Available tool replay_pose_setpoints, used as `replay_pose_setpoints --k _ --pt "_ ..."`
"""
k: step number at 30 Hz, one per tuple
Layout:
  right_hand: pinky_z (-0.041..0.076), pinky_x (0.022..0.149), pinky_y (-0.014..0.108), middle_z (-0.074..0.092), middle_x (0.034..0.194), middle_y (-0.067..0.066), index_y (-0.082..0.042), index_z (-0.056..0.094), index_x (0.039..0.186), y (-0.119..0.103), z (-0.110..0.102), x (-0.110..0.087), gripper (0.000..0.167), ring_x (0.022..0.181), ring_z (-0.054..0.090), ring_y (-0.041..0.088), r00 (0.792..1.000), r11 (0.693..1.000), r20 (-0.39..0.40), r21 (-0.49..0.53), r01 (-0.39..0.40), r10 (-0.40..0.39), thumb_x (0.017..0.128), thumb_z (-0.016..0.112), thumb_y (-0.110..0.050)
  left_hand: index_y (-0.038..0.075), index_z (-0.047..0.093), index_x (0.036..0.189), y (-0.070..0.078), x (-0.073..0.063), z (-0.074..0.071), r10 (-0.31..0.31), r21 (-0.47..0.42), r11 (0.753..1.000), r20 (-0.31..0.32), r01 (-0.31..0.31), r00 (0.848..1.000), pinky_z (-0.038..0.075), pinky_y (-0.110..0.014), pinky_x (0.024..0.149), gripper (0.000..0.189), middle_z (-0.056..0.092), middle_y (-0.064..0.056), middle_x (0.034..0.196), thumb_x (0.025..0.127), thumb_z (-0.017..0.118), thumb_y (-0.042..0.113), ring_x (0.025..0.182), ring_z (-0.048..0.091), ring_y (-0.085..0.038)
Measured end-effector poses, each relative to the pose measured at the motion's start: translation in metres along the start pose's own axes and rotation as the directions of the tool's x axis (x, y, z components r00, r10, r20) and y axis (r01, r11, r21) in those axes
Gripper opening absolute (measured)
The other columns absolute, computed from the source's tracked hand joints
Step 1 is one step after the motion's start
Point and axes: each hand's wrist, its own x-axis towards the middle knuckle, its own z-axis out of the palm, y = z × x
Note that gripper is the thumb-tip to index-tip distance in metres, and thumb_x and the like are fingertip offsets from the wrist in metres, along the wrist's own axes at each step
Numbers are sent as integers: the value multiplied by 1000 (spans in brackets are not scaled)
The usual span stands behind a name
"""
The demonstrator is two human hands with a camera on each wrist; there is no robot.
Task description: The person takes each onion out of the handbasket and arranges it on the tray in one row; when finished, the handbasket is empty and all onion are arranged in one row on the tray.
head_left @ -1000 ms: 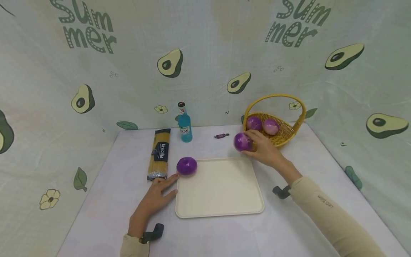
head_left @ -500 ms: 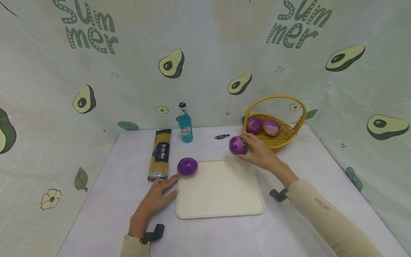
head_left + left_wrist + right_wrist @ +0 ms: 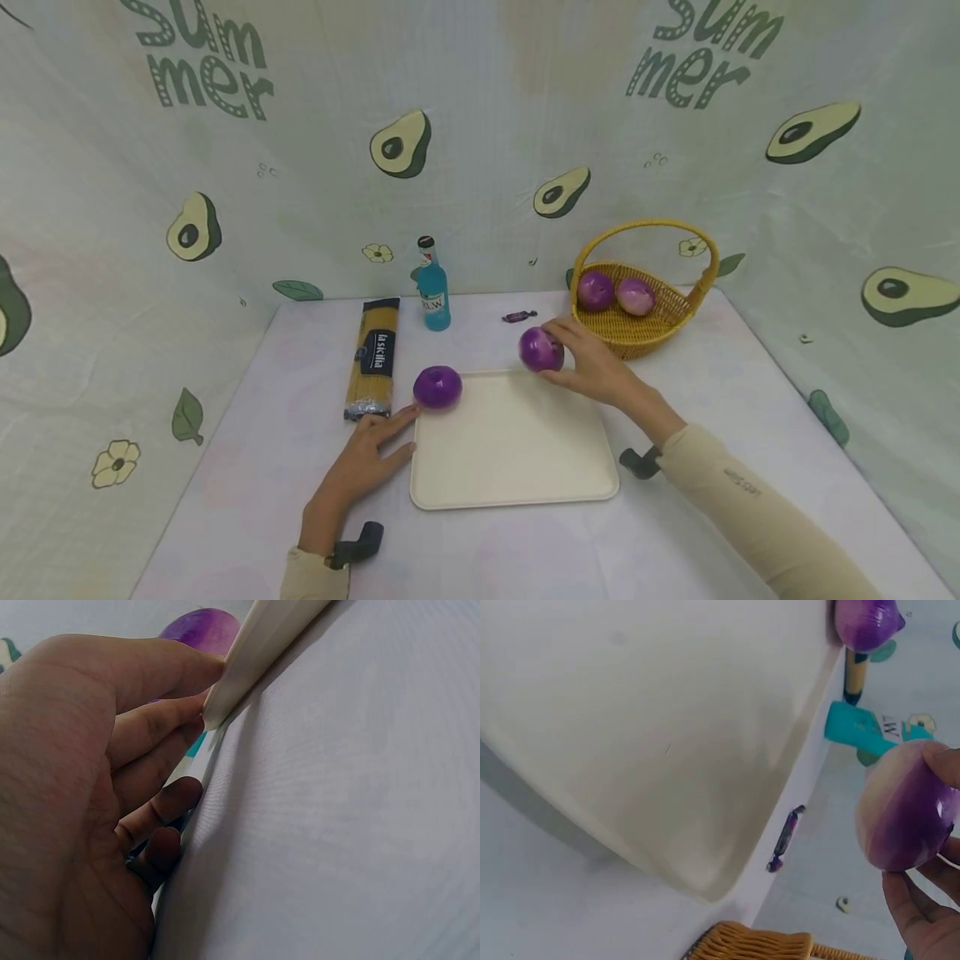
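My right hand (image 3: 598,368) holds a purple onion (image 3: 541,349) between thumb and fingers, above the back right part of a cream tray (image 3: 517,454). In the right wrist view this onion (image 3: 911,810) shows a whitish side and a deep purple side. Another purple onion (image 3: 438,387) sits at the tray's back left corner. At the tray's left edge rests my left hand (image 3: 362,458), its index finger stretched toward that corner. The left wrist view shows the thumb and fingertips touching the tray rim (image 3: 244,664). Its other fingers are loosely bent.
A yellow wicker basket (image 3: 637,342) with two onions (image 3: 596,291) stands at the back right. A spaghetti pack (image 3: 372,358) lies left of the tray. Behind are a blue bottle (image 3: 433,296) and a small wrapped candy (image 3: 519,317). A patterned cloth (image 3: 480,233) hangs at the back.
My right hand has carried the onion left and slightly toward me, away from the basket to above the tray's back edge. The left hand has stayed put.
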Motion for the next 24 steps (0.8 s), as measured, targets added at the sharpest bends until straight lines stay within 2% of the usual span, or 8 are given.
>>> replay_pose_setpoints --k 9,24 --pt "41 106 54 46 148 17 -4 50 144 -6 7 0 75 134 45 37 1000 1000 28 -8 -2 2 82 85 -27 36 46 150 -2 2 1 3 8 1000 13 -3 1000 44 -45 95 58 43 18 152 96 65 43 105 42 -13" --pt "42 105 52 46 148 17 -3 50 143 -13 17 1 76 133 46 35 998 999 39 19 44 -45 80 86 -25 37 47 149 -1 1 0 0 3 1000 8 0 1000 44 -46 96 57 43 20 151 95 67 42 105 42 -13"
